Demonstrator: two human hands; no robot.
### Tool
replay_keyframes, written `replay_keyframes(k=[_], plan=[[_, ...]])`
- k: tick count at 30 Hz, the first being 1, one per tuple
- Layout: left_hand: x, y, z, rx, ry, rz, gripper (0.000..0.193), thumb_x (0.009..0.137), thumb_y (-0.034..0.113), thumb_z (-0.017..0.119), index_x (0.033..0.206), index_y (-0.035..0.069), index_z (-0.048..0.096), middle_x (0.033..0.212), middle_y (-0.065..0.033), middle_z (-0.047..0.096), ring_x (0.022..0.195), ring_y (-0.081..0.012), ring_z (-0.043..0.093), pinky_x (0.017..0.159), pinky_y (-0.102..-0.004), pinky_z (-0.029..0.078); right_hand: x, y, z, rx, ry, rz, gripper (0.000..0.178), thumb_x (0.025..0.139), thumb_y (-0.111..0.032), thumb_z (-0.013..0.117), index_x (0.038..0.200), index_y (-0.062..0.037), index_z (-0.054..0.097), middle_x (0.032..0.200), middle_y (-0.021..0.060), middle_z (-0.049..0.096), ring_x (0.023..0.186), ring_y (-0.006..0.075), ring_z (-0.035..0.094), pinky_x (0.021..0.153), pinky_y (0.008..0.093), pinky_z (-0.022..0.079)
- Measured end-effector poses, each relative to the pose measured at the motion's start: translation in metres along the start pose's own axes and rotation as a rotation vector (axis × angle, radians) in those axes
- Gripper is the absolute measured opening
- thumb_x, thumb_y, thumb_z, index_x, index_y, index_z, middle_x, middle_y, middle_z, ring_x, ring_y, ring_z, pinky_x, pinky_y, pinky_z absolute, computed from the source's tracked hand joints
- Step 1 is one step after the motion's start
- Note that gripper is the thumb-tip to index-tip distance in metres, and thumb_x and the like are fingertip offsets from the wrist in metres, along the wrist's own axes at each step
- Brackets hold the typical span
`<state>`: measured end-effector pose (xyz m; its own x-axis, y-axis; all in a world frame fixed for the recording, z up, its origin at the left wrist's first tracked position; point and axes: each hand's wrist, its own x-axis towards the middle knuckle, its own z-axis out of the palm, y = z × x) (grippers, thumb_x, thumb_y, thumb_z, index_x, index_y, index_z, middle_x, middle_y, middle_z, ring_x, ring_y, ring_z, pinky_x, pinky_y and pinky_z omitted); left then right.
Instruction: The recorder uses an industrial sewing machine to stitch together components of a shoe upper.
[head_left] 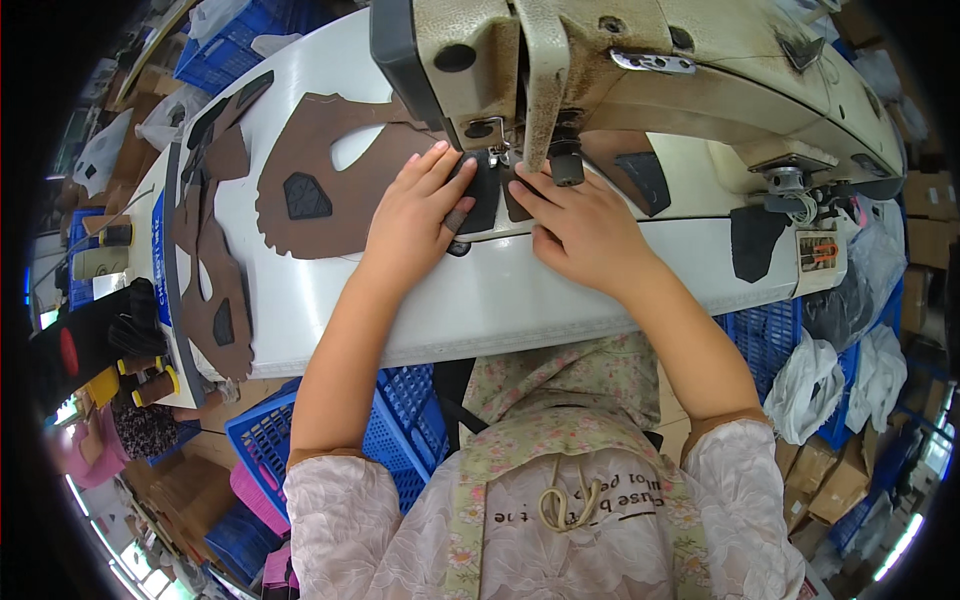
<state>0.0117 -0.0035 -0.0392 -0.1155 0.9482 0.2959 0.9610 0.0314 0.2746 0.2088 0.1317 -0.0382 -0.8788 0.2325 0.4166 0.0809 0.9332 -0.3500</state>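
Both of my hands lie at the needle area of a sewing machine [680, 110] on a white table [380, 315]. My left hand [420, 212] rests flat, fingers stretched toward the presser foot [497, 153], touching the left edge of a black piece [485, 195]. A dark band circles one of its fingers. My right hand [588, 228] lies flat just right of the foot, its fingertips on a narrow dark brown strip [517, 202]. Left of my left hand spreads a large brown leather-like cutout [285, 165] bearing a black patch [306, 196]. The needle tip is hard to make out.
More brown cutouts [215, 290] hang over the table's left end, near thread spools [150, 385]. A loose black piece [757, 243] lies at the right. Another brown piece [615, 160] lies behind my right hand. Blue crates [410, 420] stand below the table.
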Motion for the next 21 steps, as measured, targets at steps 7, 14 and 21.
replay_keyframes(k=[7,14,21], plan=[[0.003,0.003,0.001,0.014,-0.022,-0.045,0.040,0.087,0.017,0.066,0.125,0.006,0.063,0.136,-0.0137,0.055,0.134,-0.0307,0.045,0.110,-0.0449,0.037,0.000,0.004,0.002,0.052,-0.024,0.009,0.040,0.078,-0.013,0.063,0.116,-0.0029,0.066,0.107,0.0116,0.066,0.117,0.0313,0.055,0.108,0.0463,0.040],[0.007,0.011,0.000,0.118,0.024,-0.101,0.042,0.084,0.017,0.069,0.126,0.013,0.065,0.128,-0.0126,0.057,0.125,-0.0311,0.051,0.104,-0.0428,0.041,0.002,0.006,-0.003,0.084,-0.022,0.010,0.041,0.077,-0.016,0.066,0.116,-0.0030,0.065,0.110,0.0115,0.065,0.119,0.0312,0.053,0.108,0.0461,0.040],[0.005,0.002,-0.025,-0.117,-0.065,-0.089,0.049,0.075,0.024,0.078,0.121,0.011,0.068,0.129,-0.0110,0.057,0.121,-0.0310,0.052,0.101,-0.0419,0.044,0.008,0.014,-0.011,0.108,-0.034,-0.041,0.030,0.077,-0.017,0.071,0.103,-0.0040,0.068,0.103,0.0112,0.066,0.109,0.0302,0.059,0.094,0.0425,0.048]])
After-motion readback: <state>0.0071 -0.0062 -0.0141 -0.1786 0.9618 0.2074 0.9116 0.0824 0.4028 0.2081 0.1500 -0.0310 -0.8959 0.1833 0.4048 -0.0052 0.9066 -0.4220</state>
